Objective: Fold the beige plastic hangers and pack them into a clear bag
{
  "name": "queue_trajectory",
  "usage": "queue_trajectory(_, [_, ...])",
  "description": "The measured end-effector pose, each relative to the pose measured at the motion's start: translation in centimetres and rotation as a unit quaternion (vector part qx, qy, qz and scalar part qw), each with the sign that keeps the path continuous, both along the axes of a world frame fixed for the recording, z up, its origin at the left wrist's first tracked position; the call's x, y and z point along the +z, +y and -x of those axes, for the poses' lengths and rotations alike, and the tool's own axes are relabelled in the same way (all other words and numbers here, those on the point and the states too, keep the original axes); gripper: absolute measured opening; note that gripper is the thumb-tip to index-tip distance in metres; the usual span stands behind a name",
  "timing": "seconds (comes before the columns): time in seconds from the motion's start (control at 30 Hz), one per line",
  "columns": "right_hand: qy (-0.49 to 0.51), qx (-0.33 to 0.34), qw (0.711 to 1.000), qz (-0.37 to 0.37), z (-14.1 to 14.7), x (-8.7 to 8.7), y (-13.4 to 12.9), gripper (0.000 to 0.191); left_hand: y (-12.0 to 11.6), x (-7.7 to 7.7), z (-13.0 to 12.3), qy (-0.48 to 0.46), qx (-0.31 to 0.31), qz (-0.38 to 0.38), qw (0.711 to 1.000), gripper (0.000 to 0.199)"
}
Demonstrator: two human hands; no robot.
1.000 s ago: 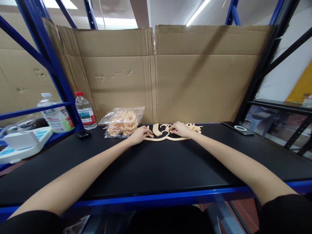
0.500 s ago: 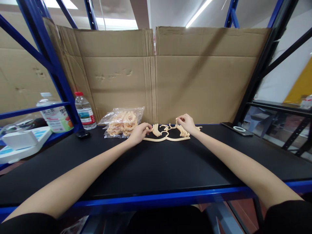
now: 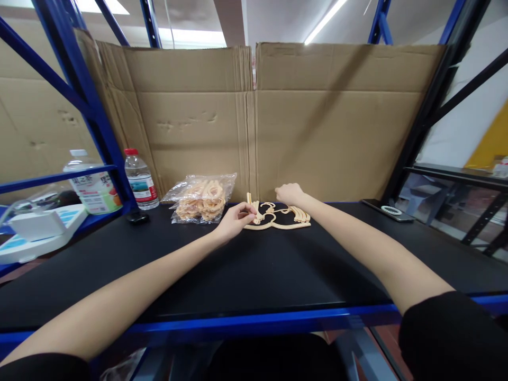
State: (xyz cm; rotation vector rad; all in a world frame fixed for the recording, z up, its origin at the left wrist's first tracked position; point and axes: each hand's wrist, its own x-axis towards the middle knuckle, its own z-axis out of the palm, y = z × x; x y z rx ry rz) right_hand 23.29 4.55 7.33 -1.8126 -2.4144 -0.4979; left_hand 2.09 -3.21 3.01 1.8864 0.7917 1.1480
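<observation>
Pinching with thumb and fingers, my left hand [image 3: 237,219] grasps a slim pale strip [image 3: 249,198] that stands upright beyond the fingertips. My right hand [image 3: 289,193], raised to the right of that grip, has its fingers curled downward; from my remote position I cannot tell whether anything lies within them. Immediately right of the left grip I note a pale fluted piece [image 3: 257,216], partly hidden by the fingers. Farther right, between the hands, lie slender scrolls [image 3: 270,208], and a second fluted piece [image 3: 300,214] sits below the right hand. A curved pale rail [image 3: 291,227] runs along the near side of these pieces, its left end reaching toward the left hand. To the left of the left grip, I observe a clear plastic bag [image 3: 201,200] filled with similar pale pieces, and beyond it a red-capped bottle [image 3: 141,182]. All these rest on the black tabletop [image 3: 262,275], before a cardboard screen [image 3: 317,132].
</observation>
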Motion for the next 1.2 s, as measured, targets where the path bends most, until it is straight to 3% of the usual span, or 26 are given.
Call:
queue_trajectory(0.17, [-0.054,0.009,0.997,0.045,1.7,-0.7,1.2,0.021,0.1,-0.3,0.0,-0.003,0.017,-0.011,1.0,0.026])
queue_trajectory(0.3, [-0.037,0.011,0.999,0.033,1.9,-0.1,1.2,0.02,0.0,-0.4,-0.1,-0.063,0.017,0.041,0.997,0.04])
queue_trajectory(0.47, [0.031,0.024,0.999,-0.014,0.3,1.6,-0.6,0.021,-0.6,-0.5,-0.6,-0.173,0.038,0.104,0.979,0.045])
queue_trajectory(0.53, [0.064,0.04,0.997,-0.018,-0.6,1.7,-1.9,0.026,-1.1,-0.4,-0.9,-0.196,0.035,0.122,0.972,0.047])
queue_trajectory(0.6, [0.158,0.08,0.984,-0.006,-1.5,1.3,-3.4,0.028,-1.7,-0.2,-1.2,-0.2,0.02,0.145,0.969,0.046])
queue_trajectory(0.67, [0.334,0.144,0.932,0.016,-2.2,0.3,-5.2,0.023,-2.3,0.0,-1.6,-0.192,0.005,0.162,0.968,0.038])
queue_trajectory(0.77, [0.553,0.199,0.807,0.059,-2.8,-1.6,-8.0,0.022,-3.0,-0.1,-2.1,-0.182,-0.015,0.167,0.969,0.03])
queue_trajectory(0.9, [0.685,0.177,0.696,0.124,-2.8,-3.7,-10.3,0.029,-3.4,-0.8,-2.6,-0.184,-0.02,0.157,0.97,0.032])
queue_trajectory(1.03, [0.779,0.157,0.579,0.181,-2.1,-4.9,-10.7,0.034,-3.7,-1.4,-2.6,-0.158,-0.01,0.129,0.979,0.033])
queue_trajectory(1.1, [0.799,0.165,0.54,0.206,-1.7,-5.2,-10.8,0.038,-3.8,-1.5,-2.6,-0.145,-0.005,0.114,0.983,0.035])
queue_trajectory(1.2, [0.804,0.173,0.519,0.232,-1.3,-5.5,-11.1,0.027,-4.0,-1.6,-2.6,-0.129,-0.014,0.106,0.986,0.034])
